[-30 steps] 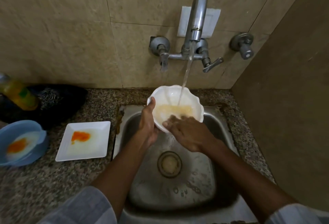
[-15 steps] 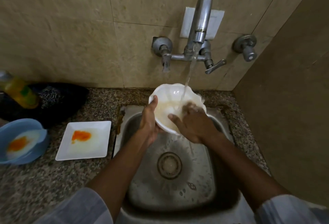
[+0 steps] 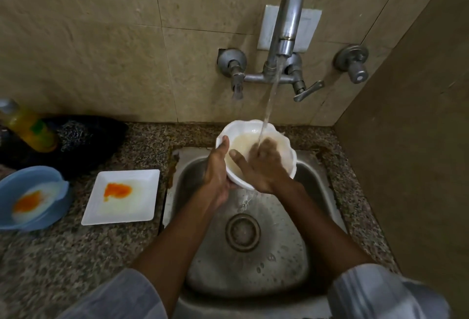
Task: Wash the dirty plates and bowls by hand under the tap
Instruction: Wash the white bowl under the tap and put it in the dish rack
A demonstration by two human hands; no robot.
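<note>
A white scalloped bowl [image 3: 243,129] full of cloudy water is held over the steel sink [image 3: 312,186]. My left hand [image 3: 215,174] grips the bowl's left rim from below, thumb over the edge. Inside the bowl lies my right hand [image 3: 264,164], fingers spread flat against its bottom. Water from the tap [image 3: 288,21] falls onto the back of that hand. On the counter to the left sit a white square plate [image 3: 137,207] with an orange stain and a blue bowl [image 3: 55,179] with orange residue.
A yellow bottle [image 3: 28,125] and a dark scrubber on a black cloth [image 3: 76,136] lie at the back left of the granite counter [image 3: 63,255]. A brown side wall [image 3: 411,153] closes the right. A separate valve [image 3: 354,62] juts from the tiles.
My right hand has slid from the bowl's near rim further into the bowl, under the stream. The left hand keeps its grip.
</note>
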